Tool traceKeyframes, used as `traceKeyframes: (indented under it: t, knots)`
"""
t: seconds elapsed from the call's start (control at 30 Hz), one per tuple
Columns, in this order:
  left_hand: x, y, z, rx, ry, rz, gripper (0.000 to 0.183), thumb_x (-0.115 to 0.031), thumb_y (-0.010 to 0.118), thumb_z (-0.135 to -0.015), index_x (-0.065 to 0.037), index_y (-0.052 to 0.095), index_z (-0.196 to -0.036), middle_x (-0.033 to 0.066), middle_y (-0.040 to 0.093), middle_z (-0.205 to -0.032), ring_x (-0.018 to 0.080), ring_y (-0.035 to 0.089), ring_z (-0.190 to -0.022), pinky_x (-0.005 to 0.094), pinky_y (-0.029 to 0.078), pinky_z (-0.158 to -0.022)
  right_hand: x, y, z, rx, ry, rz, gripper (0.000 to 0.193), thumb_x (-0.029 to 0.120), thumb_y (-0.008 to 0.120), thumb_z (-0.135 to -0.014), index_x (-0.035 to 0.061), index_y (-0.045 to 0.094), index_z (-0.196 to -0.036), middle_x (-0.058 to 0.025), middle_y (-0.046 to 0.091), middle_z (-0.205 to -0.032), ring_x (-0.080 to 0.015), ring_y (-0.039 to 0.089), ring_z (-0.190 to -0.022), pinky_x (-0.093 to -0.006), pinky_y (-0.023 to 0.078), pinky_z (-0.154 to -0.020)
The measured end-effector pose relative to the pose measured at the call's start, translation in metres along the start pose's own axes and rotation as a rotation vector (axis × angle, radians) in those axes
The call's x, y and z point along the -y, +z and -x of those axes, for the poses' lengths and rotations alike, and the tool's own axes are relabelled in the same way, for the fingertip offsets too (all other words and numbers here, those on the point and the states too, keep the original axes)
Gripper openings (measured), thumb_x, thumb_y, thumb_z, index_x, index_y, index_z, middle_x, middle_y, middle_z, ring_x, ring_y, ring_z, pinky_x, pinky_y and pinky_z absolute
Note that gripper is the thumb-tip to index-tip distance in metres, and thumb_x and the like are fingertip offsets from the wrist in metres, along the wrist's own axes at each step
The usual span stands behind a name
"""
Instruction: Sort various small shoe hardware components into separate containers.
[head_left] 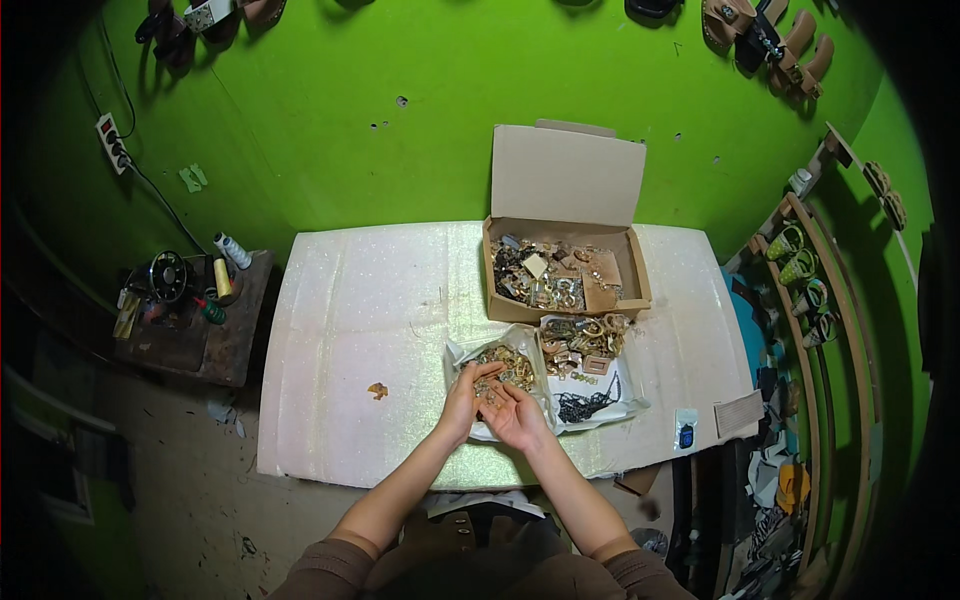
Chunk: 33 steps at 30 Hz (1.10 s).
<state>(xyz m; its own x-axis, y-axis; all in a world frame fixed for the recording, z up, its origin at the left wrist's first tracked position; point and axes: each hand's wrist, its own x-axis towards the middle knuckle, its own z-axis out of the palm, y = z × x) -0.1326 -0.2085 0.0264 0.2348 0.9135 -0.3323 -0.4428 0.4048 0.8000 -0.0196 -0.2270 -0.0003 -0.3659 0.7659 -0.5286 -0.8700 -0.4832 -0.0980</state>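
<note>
Near the tabletop's [340, 300] front edge, right of centre: left hand [462, 398] with fingers curled loosely at the heap of small gold-coloured metal fittings [508, 366] on a clear plastic sheet [622, 400]. Probably pinching one small piece, though too tiny to confirm. Right hand [516, 415] beside it, palm up, fingers half open, cupped, seemingly cradling a few pieces.

Best done, by the look of it, low over the sheet: cupped palm directly under the picking fingers, one fitting lifted at a time, tangled pieces teased apart rather than tugged.

Further right, a second heap of larger buckles [582, 338], a dark chain-like bundle [585, 405], and behind, toward the back edge, an open cardboard box [565, 180] of mixed hardware.

Hard to make out: shapes of single fittings, contents of either palm, box bottom. Lone brownish scrap [377, 390] toward the front-left corner, unidentifiable.
</note>
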Motion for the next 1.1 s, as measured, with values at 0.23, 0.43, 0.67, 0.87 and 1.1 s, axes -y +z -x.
traceKeyframes:
  t: [0.23, 0.43, 0.67, 0.87, 1.1]
  knots:
    - [-0.004, 0.003, 0.001, -0.030, 0.010, 0.062, 0.046, -0.029, 0.021, -0.093, 0.003, 0.049, -0.110, 0.0122, 0.051, -0.111, 0.0195, 0.044, -0.105, 0.0309, 0.030, -0.094, 0.005, 0.000, 0.001, -0.018, -0.034, 0.053, 0.029, 0.015, 0.035, -0.089, -0.0036, 0.043, -0.110, -0.0150, 0.053, -0.100, -0.0248, 0.055, -0.091, -0.0345, 0.045, -0.086]
    - [-0.006, -0.001, 0.000, 0.005, 0.019, 0.017, 0.047, -0.030, 0.020, -0.092, 0.002, 0.047, -0.114, 0.0114, 0.048, -0.116, 0.0201, 0.040, -0.111, 0.0315, 0.025, -0.098, 0.013, 0.003, 0.001, -0.060, -0.108, 0.148, 0.032, 0.012, 0.037, -0.088, -0.0056, 0.043, -0.113, -0.0176, 0.051, -0.107, -0.0247, 0.053, -0.097, -0.0321, 0.044, -0.086]
    - [-0.009, 0.002, 0.003, -0.010, -0.001, -0.063, 0.050, -0.034, 0.018, -0.092, -0.001, 0.044, -0.119, 0.0111, 0.043, -0.124, 0.0207, 0.029, -0.122, 0.0332, 0.014, -0.104, 0.023, 0.002, 0.006, -0.080, -0.213, 0.273, 0.030, 0.010, 0.041, -0.086, -0.0052, 0.046, -0.111, -0.0145, 0.053, -0.106, -0.0233, 0.054, -0.095, -0.0302, 0.046, -0.082]
    - [-0.009, 0.001, 0.005, -0.004, -0.014, -0.079, 0.051, -0.035, 0.018, -0.092, -0.001, 0.043, -0.120, 0.0107, 0.041, -0.126, 0.0202, 0.026, -0.124, 0.0328, 0.012, -0.104, 0.026, 0.005, 0.014, -0.075, -0.199, 0.342, 0.033, 0.010, 0.040, -0.085, -0.0007, 0.045, -0.116, -0.0098, 0.052, -0.112, -0.0163, 0.050, -0.099, -0.0257, 0.040, -0.083]
    - [-0.010, 0.006, 0.007, -0.010, -0.012, -0.024, 0.050, -0.036, 0.018, -0.092, -0.003, 0.043, -0.120, 0.0098, 0.040, -0.127, 0.0213, 0.026, -0.124, 0.0336, 0.013, -0.104, 0.026, 0.008, 0.020, -0.005, -0.222, 0.445, 0.036, 0.009, 0.041, -0.083, -0.0014, 0.045, -0.118, -0.0094, 0.051, -0.116, -0.0151, 0.049, -0.102, -0.0257, 0.037, -0.088]
